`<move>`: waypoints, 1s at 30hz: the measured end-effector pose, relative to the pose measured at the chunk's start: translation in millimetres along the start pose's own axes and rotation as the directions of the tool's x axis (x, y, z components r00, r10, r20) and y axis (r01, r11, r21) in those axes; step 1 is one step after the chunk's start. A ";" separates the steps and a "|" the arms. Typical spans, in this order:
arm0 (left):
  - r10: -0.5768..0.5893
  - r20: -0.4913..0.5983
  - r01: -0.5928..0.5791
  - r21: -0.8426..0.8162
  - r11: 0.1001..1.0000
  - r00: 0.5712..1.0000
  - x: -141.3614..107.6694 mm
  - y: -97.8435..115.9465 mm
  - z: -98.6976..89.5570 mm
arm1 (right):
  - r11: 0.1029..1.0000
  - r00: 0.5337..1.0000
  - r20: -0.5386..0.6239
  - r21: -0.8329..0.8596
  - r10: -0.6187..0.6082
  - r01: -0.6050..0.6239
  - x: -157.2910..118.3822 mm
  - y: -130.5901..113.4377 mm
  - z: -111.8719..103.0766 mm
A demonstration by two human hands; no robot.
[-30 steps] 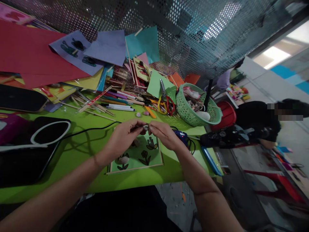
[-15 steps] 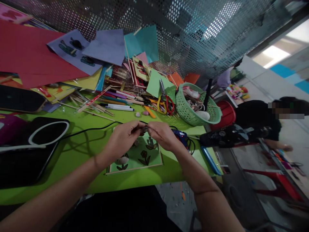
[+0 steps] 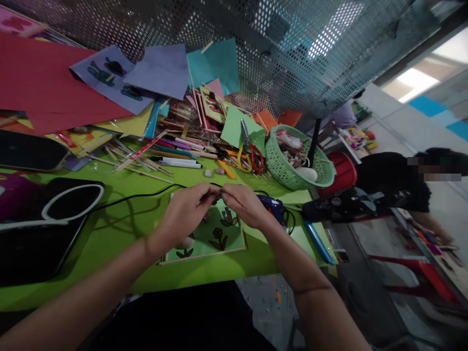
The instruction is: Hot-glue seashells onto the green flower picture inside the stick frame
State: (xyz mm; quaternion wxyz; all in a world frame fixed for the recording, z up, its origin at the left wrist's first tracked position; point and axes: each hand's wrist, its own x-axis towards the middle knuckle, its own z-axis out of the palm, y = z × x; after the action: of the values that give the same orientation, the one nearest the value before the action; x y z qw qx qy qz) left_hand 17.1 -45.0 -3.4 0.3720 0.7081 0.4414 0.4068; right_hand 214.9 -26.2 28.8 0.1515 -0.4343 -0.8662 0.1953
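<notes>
My left hand (image 3: 190, 207) and my right hand (image 3: 243, 204) meet fingertip to fingertip over a green picture card (image 3: 201, 246). Both are closed, their fingers pinched around something small and dark that I cannot make out. On the card are drawn flowers (image 3: 218, 239), some with pebbles stuck on as blooms, and thin wooden sticks (image 3: 204, 257) edge it. My left wrist partly covers a pale pebble (image 3: 187, 242) on the card. Just beyond my hands lie a white pebble (image 3: 208, 173) and a pinkish pebble (image 3: 220, 171). A blue glue gun (image 3: 271, 204) rests right of my right hand.
A green basket (image 3: 288, 165) of bits stands at the right behind scissors (image 3: 250, 156). Markers (image 3: 179, 162), sticks and coloured paper (image 3: 58, 83) crowd the back. A black cable (image 3: 142, 195) crosses the table. At left sits a black tray-like object (image 3: 73, 195). Another person (image 3: 387, 180) is at far right.
My hands stay pinched together over the card with hardly any movement. The other person's arm at far right has shifted slightly.
</notes>
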 end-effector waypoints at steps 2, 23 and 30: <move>0.007 -0.004 -0.007 0.010 1.000 1.000 -0.5 0.5 -0.2 | 1.000 1.000 -0.009 -0.006 0.009 -0.009 0.7 -1.1 2.1; 0.009 -0.005 -0.009 0.083 0.997 1.000 0.8 -4.1 1.6 | 0.987 0.995 -0.055 -0.144 -0.086 0.077 0.4 2.4 1.0; 0.010 -0.003 -0.010 0.146 0.989 1.000 1.2 -1.4 1.2 | 0.984 0.982 -0.145 -0.147 -0.122 0.101 1.4 0.8 4.0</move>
State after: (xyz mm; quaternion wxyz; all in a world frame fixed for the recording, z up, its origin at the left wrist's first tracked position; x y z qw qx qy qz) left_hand 18.1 -43.6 -4.8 0.3163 0.7349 0.4672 0.3764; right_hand 212.8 -25.5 25.0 0.1976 -0.4082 -0.8865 0.0918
